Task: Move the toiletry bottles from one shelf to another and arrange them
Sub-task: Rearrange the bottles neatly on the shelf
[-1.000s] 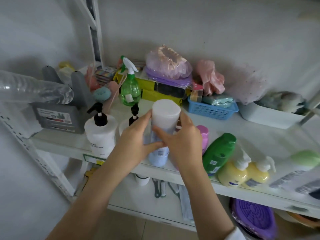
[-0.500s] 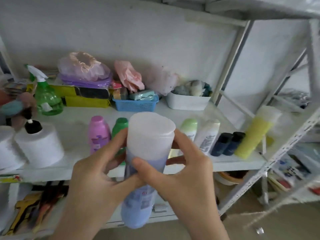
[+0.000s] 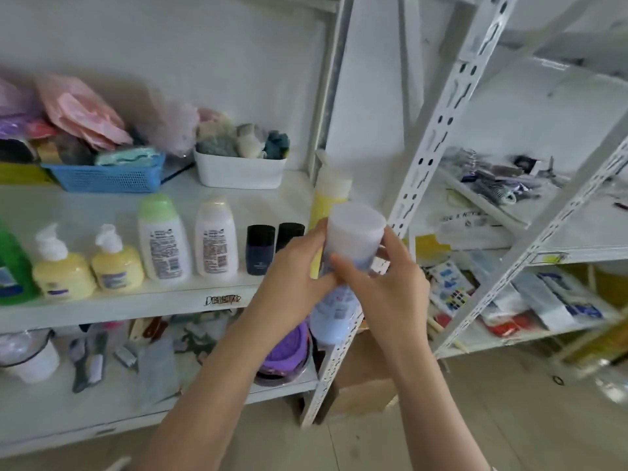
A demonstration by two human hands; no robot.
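Two hands, left (image 3: 289, 280) and right (image 3: 387, 283), both clamped on one blue bottle (image 3: 334, 307), white-capped, upright, off the shelf's (image 3: 163, 300) right front corner; two navy bottles (image 3: 261, 249) at that edge.

Soft, even daylight fills the scene, brightest on the white wall (image 3: 210, 52) and on the right-hand shelves (image 3: 557, 137), which wash out toward glare; shadows are faint, the plainest a grey smear on the wall behind the pink bags (image 3: 85, 110). The whole frame is slightly smeared, with clutter on the lower shelf (image 3: 136, 396) and at the right edge the blurriest. Wide-angle distortion splays the slotted upright (image 3: 441, 130) outward, and labels on the white bottles (image 3: 163, 246) cannot be read.
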